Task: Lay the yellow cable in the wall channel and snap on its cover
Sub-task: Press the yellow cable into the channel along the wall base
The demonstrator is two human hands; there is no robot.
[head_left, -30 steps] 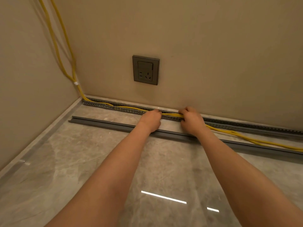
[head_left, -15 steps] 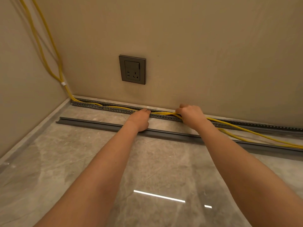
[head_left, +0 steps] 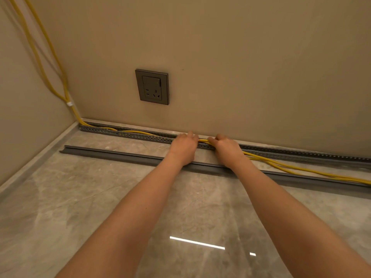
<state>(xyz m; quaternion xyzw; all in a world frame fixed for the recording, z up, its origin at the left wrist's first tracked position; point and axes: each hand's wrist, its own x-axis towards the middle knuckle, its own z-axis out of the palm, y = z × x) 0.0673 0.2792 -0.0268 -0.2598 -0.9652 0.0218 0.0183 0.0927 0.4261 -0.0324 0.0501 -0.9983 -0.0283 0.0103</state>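
A grey slotted wall channel (head_left: pixel 128 135) runs along the foot of the back wall. The yellow cable (head_left: pixel 297 168) comes down the left corner, lies inside the channel's left part, and trails loose over the floor on the right. My left hand (head_left: pixel 183 146) presses on the cable at the channel with its fingers stretched forward. My right hand (head_left: pixel 226 147) is just to its right, fingers curled round the cable at the channel's edge. The long grey cover (head_left: pixel 112 153) lies flat on the floor, parallel to the channel and in front of it, passing under both wrists.
A grey wall socket (head_left: pixel 152 87) sits on the back wall above the channel. A side wall closes the left. A white tie (head_left: pixel 69 103) bundles the cable strands in the corner. Glossy marble floor (head_left: pixel 80 207) spreads toward me.
Both hands have shifted slightly right along the channel and drawn closer together. More cable lies in the channel on the left. The view has panned.
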